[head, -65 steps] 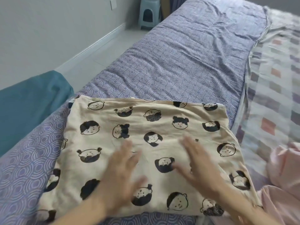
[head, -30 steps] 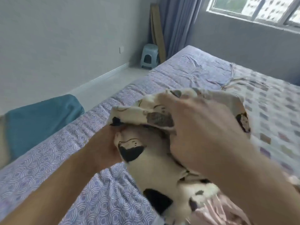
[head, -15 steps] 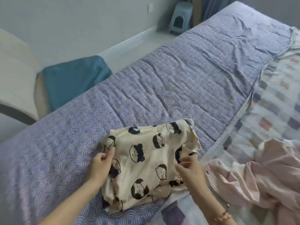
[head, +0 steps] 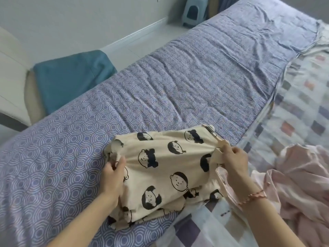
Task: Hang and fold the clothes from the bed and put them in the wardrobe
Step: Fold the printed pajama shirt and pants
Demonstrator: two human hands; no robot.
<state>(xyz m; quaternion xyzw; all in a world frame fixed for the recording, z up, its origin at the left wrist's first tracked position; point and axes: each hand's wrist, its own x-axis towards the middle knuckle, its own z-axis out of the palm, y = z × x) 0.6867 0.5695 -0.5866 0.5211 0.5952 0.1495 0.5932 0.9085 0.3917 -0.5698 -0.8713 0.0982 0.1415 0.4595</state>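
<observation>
Cream garment [head: 165, 168] printed with black-haired cartoon faces lies folded into a rough rectangle in the lower middle of the frame, on the purple ring-patterned sheet [head: 178, 82] that covers the bed. At its left edge the left hand [head: 112, 173] pinches a bunched bit of cloth between curled fingers and thumb. The right hand [head: 235, 163] pinches the upper right corner the same way, and the fabric between them is drawn taut. A red string bracelet [head: 254, 197] circles the right wrist.

At lower right a pink garment [head: 302, 184] lies crumpled on a pale checked cover [head: 299, 104] that overlaps the sheet's right side. At upper left, past the bed's edge, a teal cloth [head: 71, 75] drapes over beige furniture [head: 10, 82] cut off by the frame; what it is I cannot tell. Pale floor, a white skirting board and a grey wall run along the top left. A light blue stool [head: 193, 11] stands at the top edge, only partly in view. With its lower layers tucked under, the kind of cream garment is unclear
</observation>
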